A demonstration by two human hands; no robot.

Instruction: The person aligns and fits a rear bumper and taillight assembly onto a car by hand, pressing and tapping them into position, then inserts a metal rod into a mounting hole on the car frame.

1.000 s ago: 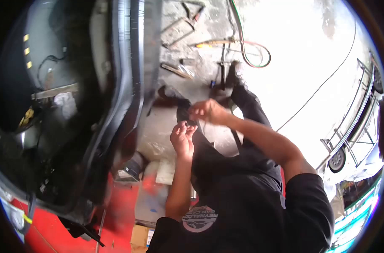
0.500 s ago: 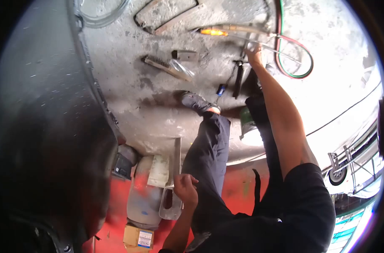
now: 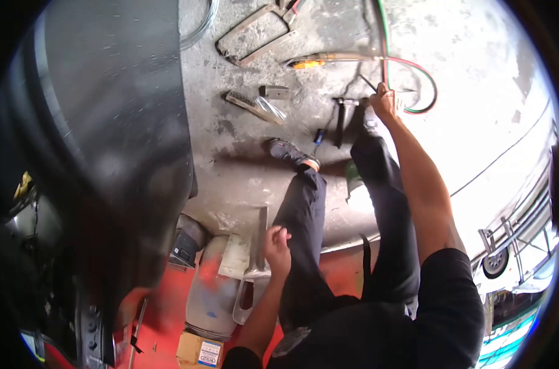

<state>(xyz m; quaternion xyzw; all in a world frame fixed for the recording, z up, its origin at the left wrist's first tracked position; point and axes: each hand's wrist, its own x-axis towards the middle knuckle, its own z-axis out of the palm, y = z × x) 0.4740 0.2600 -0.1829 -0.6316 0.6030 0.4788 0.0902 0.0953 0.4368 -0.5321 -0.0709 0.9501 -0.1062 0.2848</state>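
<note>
My right hand (image 3: 385,103) is closed around a thin dark metal rod (image 3: 369,83), low over the concrete by my foot. Beside it, a red and green hose (image 3: 435,92) loops on the floor. A dark hammer-like tool (image 3: 341,120) and a blue-handled screwdriver (image 3: 319,136) lie to the left of this hand. My left hand (image 3: 278,246) hangs by my thigh with its fingers curled in, and I see nothing in them. Below it is a grey metal piece with an oval slot (image 3: 247,295).
A large dark panel (image 3: 119,123) fills the left side. On the floor lie a hacksaw-like frame (image 3: 255,37), an orange-handled tool (image 3: 307,64), a wire brush (image 3: 251,107) and a small metal block (image 3: 275,92). A cardboard box (image 3: 196,350) and a grey container (image 3: 212,301) stand low left.
My right hand has come down and slightly right with the rod, off the floor tools. My left hand has risen a little. The view has shifted, so more of the dark panel shows.
</note>
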